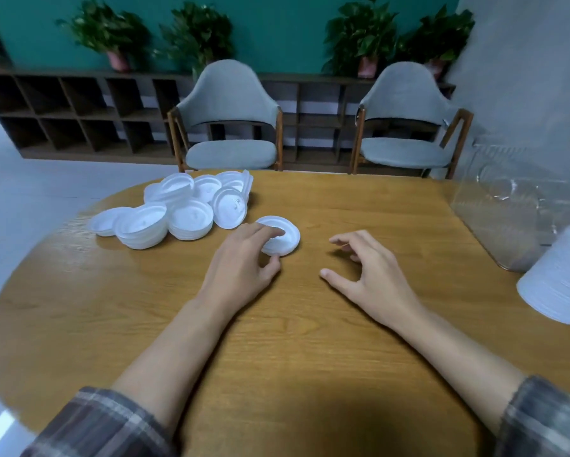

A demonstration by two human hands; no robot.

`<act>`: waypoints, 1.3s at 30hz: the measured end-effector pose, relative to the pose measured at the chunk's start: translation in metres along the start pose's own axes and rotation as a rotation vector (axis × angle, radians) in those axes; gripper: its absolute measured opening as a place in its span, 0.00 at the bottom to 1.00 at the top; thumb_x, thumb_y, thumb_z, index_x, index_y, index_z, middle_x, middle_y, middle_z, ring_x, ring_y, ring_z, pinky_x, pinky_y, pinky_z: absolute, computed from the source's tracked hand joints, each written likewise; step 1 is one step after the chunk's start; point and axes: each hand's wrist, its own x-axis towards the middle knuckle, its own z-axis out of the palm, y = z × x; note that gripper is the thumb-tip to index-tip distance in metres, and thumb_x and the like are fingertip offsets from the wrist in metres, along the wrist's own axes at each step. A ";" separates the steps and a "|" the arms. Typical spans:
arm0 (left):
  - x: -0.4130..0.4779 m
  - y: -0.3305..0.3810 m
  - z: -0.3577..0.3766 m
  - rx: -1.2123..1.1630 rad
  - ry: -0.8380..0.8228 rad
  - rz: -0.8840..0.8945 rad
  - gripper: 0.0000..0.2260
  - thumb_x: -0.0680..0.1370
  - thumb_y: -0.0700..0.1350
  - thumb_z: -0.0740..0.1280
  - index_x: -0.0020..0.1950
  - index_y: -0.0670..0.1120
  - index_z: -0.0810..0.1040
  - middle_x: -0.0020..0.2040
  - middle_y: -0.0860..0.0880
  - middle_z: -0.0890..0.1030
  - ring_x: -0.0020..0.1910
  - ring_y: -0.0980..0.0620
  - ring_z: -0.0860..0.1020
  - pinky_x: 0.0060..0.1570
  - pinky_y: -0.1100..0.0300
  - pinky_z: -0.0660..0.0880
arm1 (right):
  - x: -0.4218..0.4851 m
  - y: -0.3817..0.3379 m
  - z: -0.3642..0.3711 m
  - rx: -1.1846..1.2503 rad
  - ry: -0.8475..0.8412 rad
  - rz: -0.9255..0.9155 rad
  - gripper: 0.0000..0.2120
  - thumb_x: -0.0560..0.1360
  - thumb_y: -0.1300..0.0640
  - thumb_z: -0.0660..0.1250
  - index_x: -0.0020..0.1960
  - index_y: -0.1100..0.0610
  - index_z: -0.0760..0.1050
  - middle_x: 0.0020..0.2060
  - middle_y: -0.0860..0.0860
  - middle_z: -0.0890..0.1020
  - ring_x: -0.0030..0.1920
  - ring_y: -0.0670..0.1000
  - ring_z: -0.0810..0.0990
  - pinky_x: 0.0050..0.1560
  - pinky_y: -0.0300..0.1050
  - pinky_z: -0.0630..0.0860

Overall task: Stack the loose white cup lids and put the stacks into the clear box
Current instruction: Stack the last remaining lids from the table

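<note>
The left hand (pixel 244 262) pinches a single white round plastic lid (pixel 285 237) lying flat on the round wooden bench (pixel 277 341), fingers curled over its top and thumb at its near rim; the right hand (pixel 369 272) hovers near it on the right, fingers loosely spread, holding nothing. The heap of loose white plastic lids (pixel 178 209) lies at the far left of the bench, close to the pinched lid but apart from it, with some lids nested in short stacks; the clear plastic box (pixel 507 212) stands at the right edge, and its contents cannot be told through the glare; a tall white stack of lids (pixel 553 282), partly cut off by the view, sits just beside the box and outside it. Step in hand, as judged: beginning a fresh stack with one lid set apart from the heap. The next move calls for a second lid, same face up, seated squarely on the first; thin rims likely nest only when aligned.
</note>
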 end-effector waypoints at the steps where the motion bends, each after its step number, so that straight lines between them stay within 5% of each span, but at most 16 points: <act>1: 0.001 -0.001 0.001 0.005 -0.008 -0.008 0.15 0.75 0.40 0.73 0.61 0.48 0.83 0.55 0.53 0.84 0.57 0.50 0.81 0.56 0.54 0.77 | 0.007 0.001 0.004 0.007 -0.005 -0.012 0.22 0.74 0.51 0.79 0.65 0.51 0.78 0.58 0.43 0.78 0.59 0.40 0.77 0.64 0.40 0.74; 7: 0.004 -0.009 0.004 0.024 -0.017 -0.050 0.14 0.76 0.36 0.73 0.58 0.51 0.85 0.51 0.55 0.86 0.53 0.50 0.83 0.52 0.49 0.80 | 0.027 0.007 0.018 0.058 -0.051 -0.054 0.21 0.75 0.49 0.78 0.65 0.50 0.78 0.57 0.41 0.78 0.61 0.40 0.77 0.64 0.41 0.75; 14: 0.008 -0.006 0.001 -0.029 0.153 -0.102 0.11 0.76 0.36 0.77 0.55 0.47 0.85 0.47 0.54 0.85 0.46 0.54 0.82 0.48 0.50 0.80 | 0.025 0.010 0.015 0.178 -0.023 0.001 0.17 0.75 0.50 0.78 0.62 0.50 0.80 0.56 0.41 0.80 0.59 0.40 0.79 0.61 0.37 0.76; 18: 0.013 0.019 0.002 -0.177 0.236 -0.103 0.07 0.75 0.37 0.79 0.50 0.44 0.84 0.45 0.54 0.84 0.46 0.56 0.83 0.52 0.59 0.80 | 0.028 0.011 0.017 0.350 0.026 0.075 0.17 0.74 0.47 0.77 0.61 0.50 0.81 0.55 0.41 0.83 0.57 0.42 0.82 0.60 0.41 0.79; 23: 0.021 0.056 0.021 -0.502 0.080 -0.270 0.09 0.74 0.39 0.80 0.45 0.43 0.80 0.42 0.50 0.85 0.45 0.50 0.86 0.52 0.60 0.80 | 0.033 0.009 0.008 0.750 0.052 0.269 0.27 0.72 0.41 0.71 0.67 0.53 0.79 0.60 0.47 0.84 0.58 0.41 0.83 0.60 0.37 0.78; 27: 0.031 0.064 0.031 -0.696 -0.085 -0.289 0.08 0.75 0.36 0.79 0.51 0.40 0.83 0.48 0.48 0.88 0.52 0.51 0.87 0.60 0.54 0.81 | 0.034 0.010 0.003 0.870 0.075 0.313 0.16 0.78 0.53 0.73 0.64 0.54 0.80 0.57 0.49 0.86 0.55 0.44 0.86 0.55 0.38 0.80; 30: 0.031 0.060 0.031 -0.678 -0.189 -0.237 0.10 0.75 0.38 0.79 0.55 0.46 0.86 0.52 0.53 0.88 0.58 0.55 0.85 0.65 0.57 0.77 | 0.035 0.014 -0.001 0.865 0.091 0.336 0.14 0.77 0.54 0.75 0.62 0.52 0.82 0.57 0.46 0.86 0.56 0.45 0.86 0.56 0.39 0.80; 34: 0.032 0.036 0.019 -0.424 -0.099 -0.205 0.11 0.76 0.36 0.74 0.53 0.51 0.87 0.49 0.60 0.87 0.54 0.60 0.83 0.57 0.66 0.76 | 0.035 0.016 0.000 0.773 0.109 0.329 0.15 0.76 0.55 0.77 0.62 0.51 0.82 0.57 0.43 0.85 0.56 0.45 0.85 0.53 0.39 0.81; 39: 0.032 0.005 0.011 -0.067 0.050 -0.113 0.08 0.75 0.40 0.76 0.52 0.49 0.85 0.49 0.58 0.82 0.50 0.60 0.80 0.51 0.65 0.74 | 0.028 0.016 0.005 0.275 0.032 0.181 0.20 0.71 0.49 0.79 0.62 0.47 0.82 0.55 0.39 0.81 0.56 0.41 0.81 0.58 0.35 0.76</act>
